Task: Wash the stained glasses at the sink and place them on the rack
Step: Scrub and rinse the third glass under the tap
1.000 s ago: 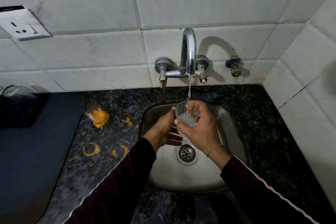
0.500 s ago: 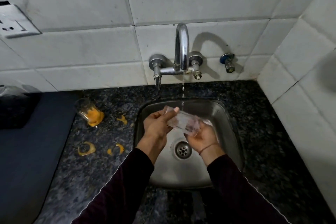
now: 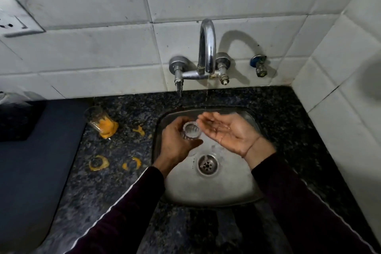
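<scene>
glass [image 3: 192, 132] over sink [image 3: 237, 187], tap [image 3: 207, 47] behind, stained glass [image 3: 101, 122] on counter [image 3: 123, 181] left

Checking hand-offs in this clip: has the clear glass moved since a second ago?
Yes. The glass has left the stream under the tap, moving left over the sink; the left hand alone grips it.

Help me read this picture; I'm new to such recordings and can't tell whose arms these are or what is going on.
There is no machine: a camera worn on a person's head looks down at their own arms. The left hand grips a clear glass over the steel sink. The right hand is open, palm up, under the tap. On the dark counter to the left stands a second glass stained orange, with orange smears nearby.
</scene>
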